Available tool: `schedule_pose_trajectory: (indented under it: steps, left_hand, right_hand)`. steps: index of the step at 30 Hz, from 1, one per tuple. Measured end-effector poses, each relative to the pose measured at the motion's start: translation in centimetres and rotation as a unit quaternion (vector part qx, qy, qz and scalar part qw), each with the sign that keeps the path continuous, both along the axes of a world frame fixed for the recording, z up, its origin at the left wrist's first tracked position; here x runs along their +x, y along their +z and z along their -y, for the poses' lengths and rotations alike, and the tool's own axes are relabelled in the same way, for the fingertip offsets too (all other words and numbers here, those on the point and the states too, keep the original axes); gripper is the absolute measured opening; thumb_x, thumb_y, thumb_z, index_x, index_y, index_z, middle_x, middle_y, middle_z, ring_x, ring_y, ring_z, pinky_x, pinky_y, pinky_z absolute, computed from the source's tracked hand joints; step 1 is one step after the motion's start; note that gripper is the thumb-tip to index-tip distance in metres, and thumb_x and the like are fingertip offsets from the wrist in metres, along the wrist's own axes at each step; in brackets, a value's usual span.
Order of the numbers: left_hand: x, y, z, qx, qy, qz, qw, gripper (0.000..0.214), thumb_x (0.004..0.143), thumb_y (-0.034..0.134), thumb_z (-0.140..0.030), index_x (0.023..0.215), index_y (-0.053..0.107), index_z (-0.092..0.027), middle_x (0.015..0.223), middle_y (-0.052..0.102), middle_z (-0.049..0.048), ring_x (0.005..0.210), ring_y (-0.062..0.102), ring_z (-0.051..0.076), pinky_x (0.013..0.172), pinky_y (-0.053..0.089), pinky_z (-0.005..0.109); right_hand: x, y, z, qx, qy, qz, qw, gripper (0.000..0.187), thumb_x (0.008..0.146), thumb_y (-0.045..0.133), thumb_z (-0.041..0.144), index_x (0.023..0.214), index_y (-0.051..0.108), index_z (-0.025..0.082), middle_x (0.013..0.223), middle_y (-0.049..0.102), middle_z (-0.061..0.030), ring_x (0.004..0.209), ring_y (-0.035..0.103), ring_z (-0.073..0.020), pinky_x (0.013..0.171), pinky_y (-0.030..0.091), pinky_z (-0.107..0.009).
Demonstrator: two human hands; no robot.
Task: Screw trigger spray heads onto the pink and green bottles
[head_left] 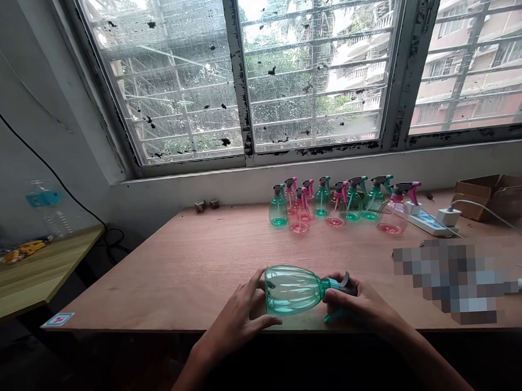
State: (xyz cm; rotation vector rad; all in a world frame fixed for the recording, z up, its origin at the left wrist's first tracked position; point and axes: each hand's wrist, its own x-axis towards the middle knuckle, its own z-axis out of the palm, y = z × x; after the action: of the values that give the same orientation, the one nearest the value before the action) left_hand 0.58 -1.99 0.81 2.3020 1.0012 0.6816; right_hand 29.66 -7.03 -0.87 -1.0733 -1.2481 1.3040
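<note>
A clear green spray bottle (292, 289) lies on its side near the front edge of the wooden table (190, 269). My left hand (241, 313) wraps around the bottle's base end, fingers curled against it. My right hand (358, 304) grips the grey spray head and neck at the other end. A green trigger piece sticks out below my right fingers.
Several green and pink spray bottles (338, 202) stand in a row at the back of the table under the window. A white power strip (428, 221) and a cardboard box (497, 195) sit at the back right. A second table (33, 271) stands to the left.
</note>
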Motion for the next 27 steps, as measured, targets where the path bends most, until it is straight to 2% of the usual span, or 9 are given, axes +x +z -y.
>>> schedule_pose_trajectory:
  steps: [7, 11, 14, 18, 21, 24, 27]
  left_hand:
    - [-0.11, -0.56, -0.25, 0.017, -0.023, 0.041, 0.999, 0.09, 0.084, 0.075, -0.028, 0.152, 0.017, -0.038, 0.152, 0.043, 0.0072, 0.136, 0.046, 0.03, 0.112, 0.041, 0.046]
    - [-0.1, -0.72, -0.44, 0.022, -0.032, 0.041, 0.998, 0.096, 0.085, 0.071, -0.024, 0.156, 0.007, -0.034, 0.153, 0.042, 0.0085, 0.138, 0.044, 0.03, 0.113, 0.04, 0.048]
    - [-0.12, -0.57, -0.42, 0.013, -0.047, 0.039, 0.998, 0.09, 0.088, 0.067, -0.023, 0.156, 0.009, -0.033, 0.157, 0.037, 0.0082, 0.139, 0.043, 0.03, 0.114, 0.039, 0.048]
    - [-0.28, -0.16, -0.16, -0.015, -0.051, 0.037, 0.998, 0.104, 0.08, 0.078, -0.027, 0.156, 0.007, -0.034, 0.158, 0.036, 0.008, 0.142, 0.039, 0.031, 0.117, 0.034, 0.049]
    - [-0.38, -0.03, -0.04, -0.032, -0.039, 0.025, 0.998, 0.101, 0.082, 0.077, -0.03, 0.156, 0.009, -0.034, 0.158, 0.036, 0.0087, 0.143, 0.037, 0.032, 0.118, 0.032, 0.05]
    - [-0.34, -0.15, -0.08, -0.01, -0.024, 0.018, 0.999, 0.105, 0.08, 0.079, -0.03, 0.156, 0.007, -0.035, 0.16, 0.032, 0.0086, 0.146, 0.033, 0.032, 0.119, 0.03, 0.051]
    - [-0.26, -0.35, -0.19, 0.02, -0.039, 0.015, 0.999, 0.108, 0.079, 0.08, -0.026, 0.156, 0.004, -0.038, 0.163, 0.027, 0.0052, 0.148, 0.028, 0.031, 0.121, 0.027, 0.049]
  right_hand:
    - [-0.1, 0.23, 0.19, -0.013, -0.009, -0.024, 1.0, 0.05, 0.07, 0.082, 0.056, 0.093, 0.063, 0.016, 0.073, 0.066, -0.001, 0.07, 0.067, -0.0222, 0.066, 0.061, -0.037]
    - [-0.09, 0.26, 0.17, -0.008, -0.003, -0.013, 1.0, 0.051, 0.069, 0.081, 0.057, 0.094, 0.064, 0.016, 0.07, 0.065, -0.0006, 0.068, 0.066, -0.0221, 0.065, 0.06, -0.037]
    - [-0.04, 0.17, 0.09, 0.011, -0.001, -0.002, 1.0, 0.048, 0.072, 0.079, 0.056, 0.094, 0.065, 0.016, 0.068, 0.066, -0.0007, 0.066, 0.065, -0.021, 0.064, 0.057, -0.034]
    - [-0.03, 0.04, -0.07, 0.022, 0.002, 0.001, 1.0, 0.046, 0.074, 0.078, 0.055, 0.094, 0.065, 0.016, 0.067, 0.067, -0.0006, 0.065, 0.064, -0.02, 0.063, 0.055, -0.032]
    - [-0.07, 0.02, -0.12, 0.025, 0.002, 0.002, 1.0, 0.045, 0.076, 0.078, 0.054, 0.093, 0.064, 0.015, 0.066, 0.068, -0.001, 0.064, 0.063, -0.0196, 0.063, 0.054, -0.032]
    - [-0.12, 0.09, -0.1, 0.023, -0.002, 0.0, 1.0, 0.044, 0.075, 0.078, 0.055, 0.089, 0.064, 0.015, 0.065, 0.067, -0.0009, 0.063, 0.062, -0.0192, 0.062, 0.054, -0.032]
    - [-0.11, 0.11, -0.06, 0.022, -0.001, -0.002, 1.0, 0.044, 0.075, 0.078, 0.054, 0.088, 0.064, 0.015, 0.065, 0.067, -0.0007, 0.063, 0.062, -0.0194, 0.062, 0.055, -0.032]
